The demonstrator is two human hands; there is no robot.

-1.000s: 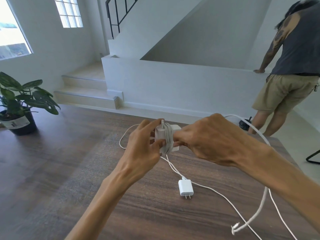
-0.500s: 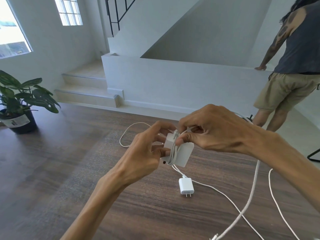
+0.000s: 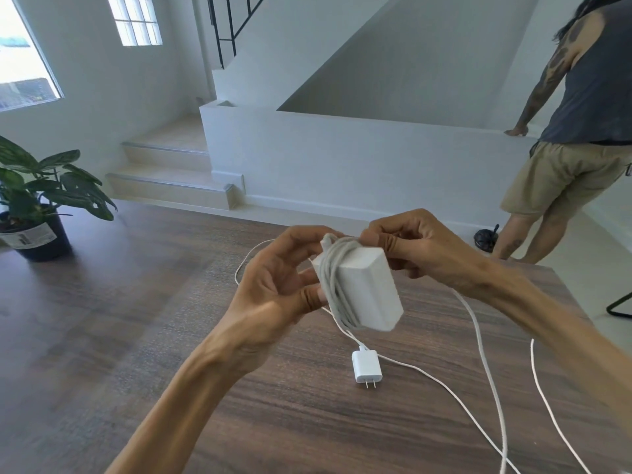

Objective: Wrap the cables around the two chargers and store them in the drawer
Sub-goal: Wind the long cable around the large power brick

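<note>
My left hand (image 3: 273, 292) grip pinches big charger (image 3: 367, 292); right hand (image 3: 413, 246) grip pinches thick cable (image 3: 485, 347). I keep tension, lay turns side by side, thumb pinning coil.

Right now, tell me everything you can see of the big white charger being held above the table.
The big charger is a white, smooth, plastic-looking block with rounded corners, held tilted above the wooden table, not resting on it. Several turns of thick white cable circle the end nearer the left hand, whose fingers pinch that side. The right hand grips the cable at the top edge. The unwound rest of the cable trails down to the right. No prongs show.
</note>
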